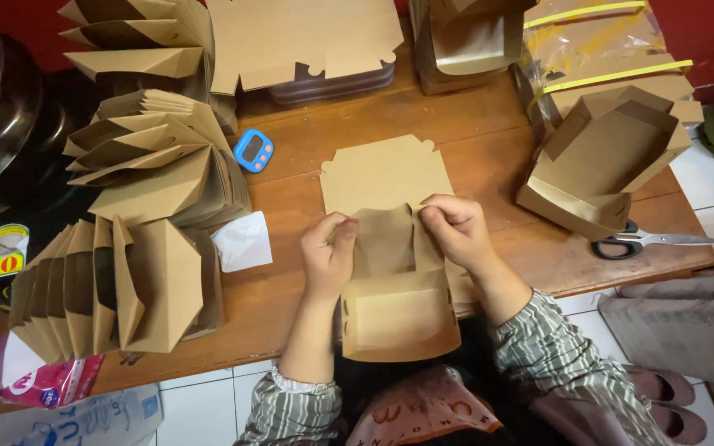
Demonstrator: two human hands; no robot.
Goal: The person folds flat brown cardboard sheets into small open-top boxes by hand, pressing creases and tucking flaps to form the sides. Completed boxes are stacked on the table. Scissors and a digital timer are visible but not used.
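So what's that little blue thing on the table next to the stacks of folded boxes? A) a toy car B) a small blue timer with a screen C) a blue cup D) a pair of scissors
B: the small blue timer has a grey screen and lies flat on the wooden table, beside the stacks of folded brown boxes.

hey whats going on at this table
A person is folding a brown paper box at the near edge of a wooden table. The left hand and right hand each pinch a side flap near the top, and the lid part lies flat on the table. Rows of folded boxes are stacked to the left, and one open box sits on the right beside scissors. A small blue timer lies near the middle.
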